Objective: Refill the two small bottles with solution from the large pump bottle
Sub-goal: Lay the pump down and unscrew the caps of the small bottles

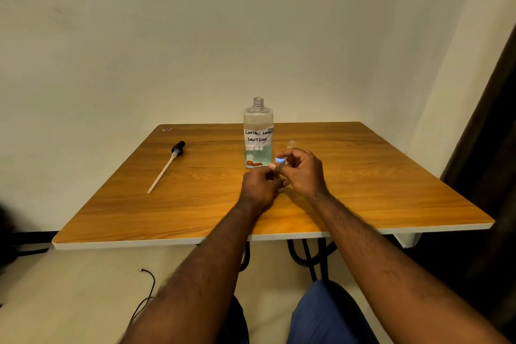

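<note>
Small blue plastic cap (280, 160) pinched in right hand (303, 173). Left hand (259, 187) clenched around something hidden. Uncapped clear large bottle (258, 134) stood at 12 o'clock on wooden bench (391, 190).

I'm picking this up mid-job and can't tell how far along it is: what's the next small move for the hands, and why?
Probably finish with the blue cap pinched in the right hand: lift it clear or seat it. The left hand steadies a small bottle, mostly hidden. The large bottle stands open, its pump lying on the table.
</note>
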